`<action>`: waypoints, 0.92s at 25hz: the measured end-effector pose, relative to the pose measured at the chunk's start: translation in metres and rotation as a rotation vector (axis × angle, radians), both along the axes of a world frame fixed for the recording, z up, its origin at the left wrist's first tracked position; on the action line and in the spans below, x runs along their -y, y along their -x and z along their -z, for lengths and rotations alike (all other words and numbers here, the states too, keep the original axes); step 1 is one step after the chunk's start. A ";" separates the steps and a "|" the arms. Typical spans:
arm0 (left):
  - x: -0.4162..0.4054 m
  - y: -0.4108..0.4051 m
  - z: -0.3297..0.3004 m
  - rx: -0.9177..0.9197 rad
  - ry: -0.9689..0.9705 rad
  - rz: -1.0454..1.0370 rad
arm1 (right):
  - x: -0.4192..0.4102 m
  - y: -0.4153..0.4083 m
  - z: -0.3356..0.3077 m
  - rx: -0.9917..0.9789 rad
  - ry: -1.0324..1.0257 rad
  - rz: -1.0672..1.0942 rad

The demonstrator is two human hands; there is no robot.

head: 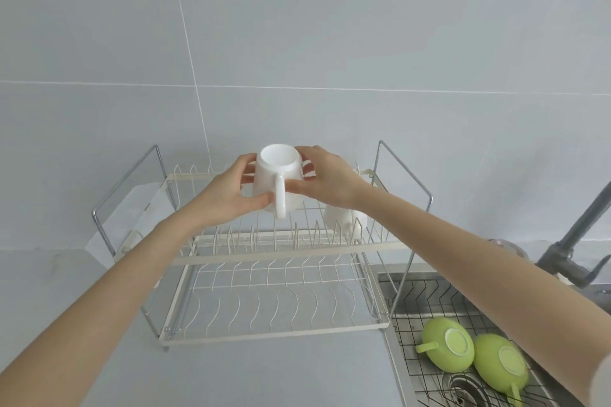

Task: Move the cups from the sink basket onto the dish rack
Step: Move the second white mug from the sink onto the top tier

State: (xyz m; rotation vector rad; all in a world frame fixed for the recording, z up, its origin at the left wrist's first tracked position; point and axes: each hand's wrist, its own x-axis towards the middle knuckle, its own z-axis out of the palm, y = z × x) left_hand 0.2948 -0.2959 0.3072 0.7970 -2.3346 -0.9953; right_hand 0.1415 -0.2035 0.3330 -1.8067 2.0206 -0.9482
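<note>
Both hands clamp a white mug (279, 175) between them above the upper tier of the rack (281, 254). The mug is upside down, base toward the camera, handle pointing down and forward. The left hand (231, 190) grips its left side, thumb under near the handle; the right hand (325, 180) grips its right side, fingers (305, 170) wrapped round the wall. A second white mug (345, 220) sits inverted on the upper tier, just right of the held one, partly hidden behind the right wrist. Two green cups (446, 349) (501, 363) lie upside down, touching, in the sink basket (426, 294) to the right of the rack, which stands on the grey surface (264, 373).
</note>
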 end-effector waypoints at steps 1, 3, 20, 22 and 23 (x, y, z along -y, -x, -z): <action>0.006 0.001 0.004 0.041 -0.020 -0.008 | 0.008 0.000 0.007 -0.015 -0.031 0.000; 0.015 0.003 0.012 0.115 -0.062 -0.018 | 0.021 0.001 0.020 -0.028 -0.101 -0.004; 0.028 0.008 0.025 0.406 -0.081 -0.058 | 0.035 -0.004 0.041 -0.119 -0.310 -0.038; 0.027 0.007 0.023 0.422 -0.084 -0.050 | 0.035 -0.004 0.040 -0.137 -0.324 -0.039; 0.027 0.007 0.021 0.432 -0.085 -0.044 | 0.035 -0.003 0.039 -0.146 -0.334 -0.041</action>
